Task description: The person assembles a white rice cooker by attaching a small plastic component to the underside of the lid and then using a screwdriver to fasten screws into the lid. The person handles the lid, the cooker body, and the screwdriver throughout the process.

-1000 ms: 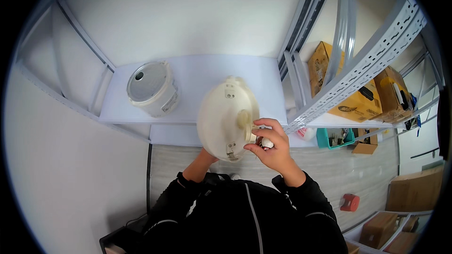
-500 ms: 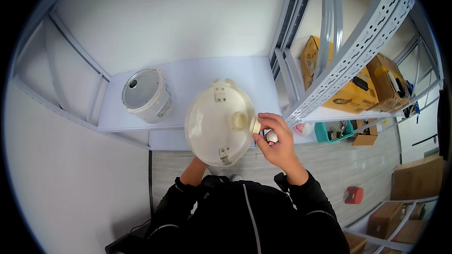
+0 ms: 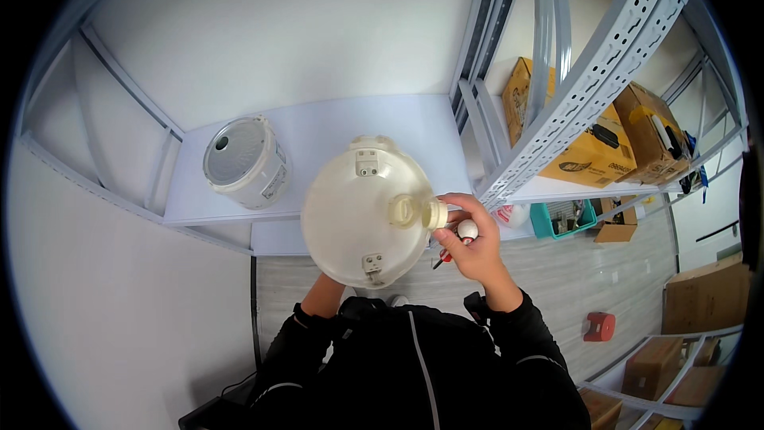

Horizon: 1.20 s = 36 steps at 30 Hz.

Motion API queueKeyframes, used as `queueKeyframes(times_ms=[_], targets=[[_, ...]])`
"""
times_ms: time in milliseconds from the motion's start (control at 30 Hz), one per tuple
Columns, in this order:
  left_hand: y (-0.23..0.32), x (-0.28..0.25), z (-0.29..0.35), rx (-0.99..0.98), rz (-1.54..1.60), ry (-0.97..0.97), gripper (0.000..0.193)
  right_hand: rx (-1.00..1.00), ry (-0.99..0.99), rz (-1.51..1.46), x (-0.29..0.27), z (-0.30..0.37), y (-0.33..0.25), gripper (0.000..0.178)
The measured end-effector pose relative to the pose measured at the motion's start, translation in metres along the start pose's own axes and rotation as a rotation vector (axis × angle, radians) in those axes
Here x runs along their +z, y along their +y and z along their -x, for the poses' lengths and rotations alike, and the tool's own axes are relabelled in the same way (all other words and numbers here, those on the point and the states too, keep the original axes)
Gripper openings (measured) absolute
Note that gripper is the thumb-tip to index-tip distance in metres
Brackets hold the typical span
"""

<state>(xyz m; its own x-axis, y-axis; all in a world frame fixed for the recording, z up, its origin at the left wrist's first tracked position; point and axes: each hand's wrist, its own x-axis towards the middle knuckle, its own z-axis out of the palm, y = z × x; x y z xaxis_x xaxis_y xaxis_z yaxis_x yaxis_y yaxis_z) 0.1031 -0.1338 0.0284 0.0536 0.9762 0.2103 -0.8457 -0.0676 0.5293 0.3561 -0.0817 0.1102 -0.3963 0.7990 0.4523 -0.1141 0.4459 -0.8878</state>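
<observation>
A round, cream translucent plastic lid-like piece point(image 3: 354, 219) is held up over the front edge of the shelf, with a metal bracket near its top and another near its bottom. A short neck point(image 3: 404, 211) stands on its right half. Close to that neck, my right hand point(image 3: 480, 251) is closed on a cream screw cap point(image 3: 434, 214); I cannot tell whether cap and neck touch. The same hand also holds a small tool with a white ball end point(image 3: 467, 229) and a red and black shaft. My left hand point(image 3: 325, 291) reaches under the round piece, its fingers hidden.
A white bucket point(image 3: 274, 179) with a grey top and a dark round hole stands on the shelf point(image 3: 191, 195) at left. A perforated metal upright point(image 3: 593, 76) rises at right, before cardboard boxes point(image 3: 597, 155). Below are a teal bin point(image 3: 545, 223) and a red stool point(image 3: 599, 326).
The round piece has tilted to face me more and shifted slightly left. The cap in my right hand has turned to show its face, and more of the small tool's shaft shows.
</observation>
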Motion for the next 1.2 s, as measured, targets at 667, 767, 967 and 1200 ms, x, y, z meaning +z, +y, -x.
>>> queueKeyframes(times_ms=[667,767,967,1200], targets=[[-0.004,0.004,-0.002,0.031,-0.026,0.003,0.072,-0.257,0.100,0.070,-0.011,0.001,0.005,0.037],[-0.004,-0.003,0.000,0.040,-0.059,0.004,0.072,-0.228,0.124,0.057,-0.009,0.005,0.006,0.039],[-0.001,0.001,0.000,0.042,-0.173,0.051,0.073,-0.194,0.073,0.171,-0.012,0.000,0.000,0.041],[0.005,0.012,-0.003,0.039,0.040,0.002,0.073,-0.174,0.015,0.255,-0.005,-0.007,-0.009,0.044]])
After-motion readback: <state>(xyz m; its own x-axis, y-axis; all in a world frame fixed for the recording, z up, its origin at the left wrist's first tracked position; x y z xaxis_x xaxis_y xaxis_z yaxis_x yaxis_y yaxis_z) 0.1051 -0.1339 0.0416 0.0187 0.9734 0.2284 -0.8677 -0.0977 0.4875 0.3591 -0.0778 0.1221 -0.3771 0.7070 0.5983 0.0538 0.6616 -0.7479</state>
